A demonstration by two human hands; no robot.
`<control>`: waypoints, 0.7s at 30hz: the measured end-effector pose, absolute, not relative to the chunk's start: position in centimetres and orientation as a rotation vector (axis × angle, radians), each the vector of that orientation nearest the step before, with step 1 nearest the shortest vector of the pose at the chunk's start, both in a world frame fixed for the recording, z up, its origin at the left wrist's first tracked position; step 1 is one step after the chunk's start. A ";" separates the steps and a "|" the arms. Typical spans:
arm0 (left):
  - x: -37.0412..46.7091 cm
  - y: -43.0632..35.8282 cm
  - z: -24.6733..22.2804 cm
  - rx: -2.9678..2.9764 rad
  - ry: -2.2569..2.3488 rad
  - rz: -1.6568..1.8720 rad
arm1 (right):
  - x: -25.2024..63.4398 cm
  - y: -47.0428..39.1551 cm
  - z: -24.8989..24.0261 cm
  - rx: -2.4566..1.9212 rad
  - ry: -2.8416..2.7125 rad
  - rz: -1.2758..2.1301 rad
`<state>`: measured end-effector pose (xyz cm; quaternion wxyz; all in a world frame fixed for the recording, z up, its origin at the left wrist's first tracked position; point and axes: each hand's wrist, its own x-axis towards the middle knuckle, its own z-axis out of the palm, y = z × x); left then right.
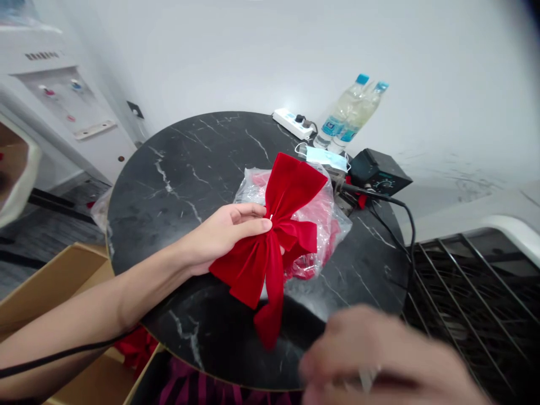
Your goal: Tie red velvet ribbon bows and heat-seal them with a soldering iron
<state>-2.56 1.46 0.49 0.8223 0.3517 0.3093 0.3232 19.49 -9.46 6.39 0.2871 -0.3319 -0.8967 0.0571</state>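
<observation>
A red velvet bow (291,188) with long tails is pinched at its centre between the thumb and fingers of my left hand (236,230), above the black marbled table. A small white tie shows at the bow's middle. Behind and beneath it lies a clear plastic bag (324,211) with red pieces inside. My right hand (379,357), blurred by motion, is near the table's front right edge, apart from the bow. Its fingers look curled, and a small pale, shiny thing shows by them, too smeared to make out.
On the table (169,185) stand two bottles (341,118), a white power strip (292,124), a blue mask (327,158) and a black box with a dial (379,171). A cardboard box (59,281) with red items is at lower left; a metal rack (472,281) is at right.
</observation>
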 end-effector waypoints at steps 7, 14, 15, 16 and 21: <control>-2.4 1.2 0.2 0.758 0.596 0.666 | 20.3 -3.5 3.8 -1.207 -1.942 0.625; -2.6 1.3 -0.2 0.804 0.548 0.574 | 22.3 -2.6 4.7 -1.289 -1.962 0.764; -2.6 1.3 -0.2 0.808 0.561 0.553 | 22.7 -2.9 5.1 -1.328 -2.054 0.504; -2.6 1.4 -0.2 0.807 0.579 0.530 | 22.9 -3.4 5.4 -1.297 -2.104 0.232; -2.5 1.5 0.0 0.738 0.620 0.506 | 22.0 -6.0 5.2 -0.896 -2.297 -0.119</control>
